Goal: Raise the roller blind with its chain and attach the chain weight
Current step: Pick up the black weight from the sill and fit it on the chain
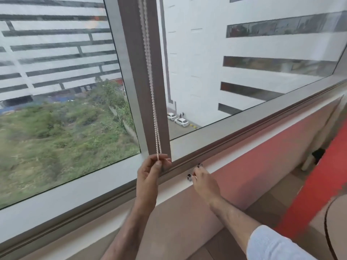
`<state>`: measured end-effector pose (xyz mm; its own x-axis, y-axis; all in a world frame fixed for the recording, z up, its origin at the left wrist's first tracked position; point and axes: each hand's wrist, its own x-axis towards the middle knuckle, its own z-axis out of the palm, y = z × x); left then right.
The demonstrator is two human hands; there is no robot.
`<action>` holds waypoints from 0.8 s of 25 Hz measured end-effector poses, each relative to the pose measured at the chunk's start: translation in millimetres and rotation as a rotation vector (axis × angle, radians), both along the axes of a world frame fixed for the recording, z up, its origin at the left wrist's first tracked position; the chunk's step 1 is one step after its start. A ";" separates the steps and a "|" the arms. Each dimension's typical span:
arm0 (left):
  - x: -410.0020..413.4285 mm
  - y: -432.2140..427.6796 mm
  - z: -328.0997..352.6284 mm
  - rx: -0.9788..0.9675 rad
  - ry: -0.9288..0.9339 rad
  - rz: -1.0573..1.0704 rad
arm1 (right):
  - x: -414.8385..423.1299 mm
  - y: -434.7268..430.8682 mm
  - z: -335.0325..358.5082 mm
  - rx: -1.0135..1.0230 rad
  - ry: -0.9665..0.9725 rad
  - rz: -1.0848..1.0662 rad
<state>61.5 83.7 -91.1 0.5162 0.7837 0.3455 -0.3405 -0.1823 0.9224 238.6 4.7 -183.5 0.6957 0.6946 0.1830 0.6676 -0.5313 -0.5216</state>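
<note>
Sill (216, 167): L hand (148, 173) grip pinches chain (153, 102).

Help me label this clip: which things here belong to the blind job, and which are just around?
Job: bead chain, pinched by the left hand; small dark pieces on the sill, under the right hand, likely the weight.

Around: round table edge, red floor strip.

The chain (150, 72) runs past the top edge; the roller blind is unseen.

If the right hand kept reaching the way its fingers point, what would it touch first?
Probably the small dark piece on the sill, just at the right hand fingertips; contact can't be judged.
</note>
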 end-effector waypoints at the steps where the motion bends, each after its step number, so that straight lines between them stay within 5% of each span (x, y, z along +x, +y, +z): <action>1: 0.9 -0.7 -1.1 -0.009 -0.013 0.019 | 4.9 6.1 -8.2 -0.056 -0.042 0.045; 13: 7.8 -2.5 -5.9 -0.134 -0.172 0.080 | 20.4 34.3 -34.7 -0.274 -0.225 0.117; 20: -0.8 20.4 4.0 -0.196 -0.175 -0.008 | 11.7 39.7 -32.3 -0.090 -0.124 0.132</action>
<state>60.8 104.1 -87.1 0.4688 0.8404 0.2721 -0.4984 -0.0026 0.8669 250.3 44.4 -215.9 0.5740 0.7954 0.1945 0.7904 -0.4760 -0.3856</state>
